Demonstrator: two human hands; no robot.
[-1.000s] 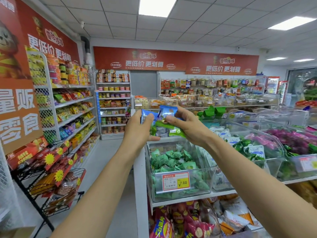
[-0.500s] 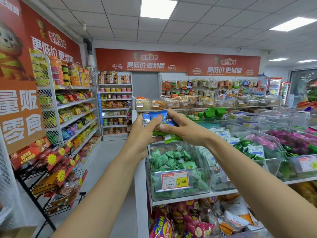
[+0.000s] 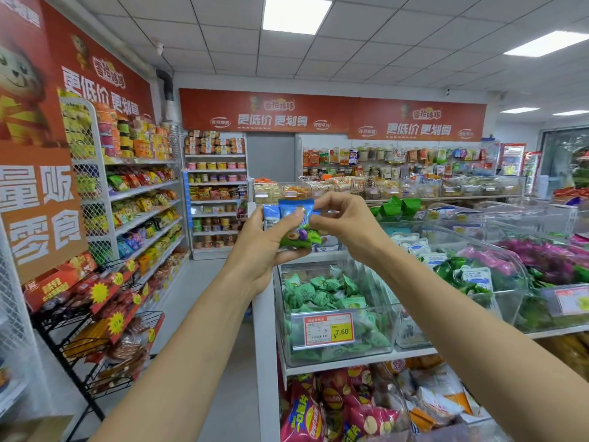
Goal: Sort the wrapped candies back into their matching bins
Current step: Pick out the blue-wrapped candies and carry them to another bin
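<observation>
My left hand and right hand meet above the candy display. The left grips a small clutch of wrapped candies, with blue packets fanned on top, a green packet printed with fruit beneath, and my thumb clamped across them. The right pinches the blue packets at their right edge between thumb and forefinger, apparently to draw one off the stack.

I judge these to be featherweight and crinkly. The film is slick enough for one packet to slide off another, and the filling is soft enough to dent. The flat crimped end seal is the sure place to take hold, while the left keeps the rest pressed flat.

Nearest me, snack bags fill the shelf under the table. On it, directly below my hands, a clear bin holds pale green candies behind a yellow price tag. Whether the green packet belongs there I cannot tell. Just beside it to the right lie white-and-blue packets, a likelier match for the blue. Farther right are purple candies. Beyond, stocked shelves stand under a red banner.
</observation>
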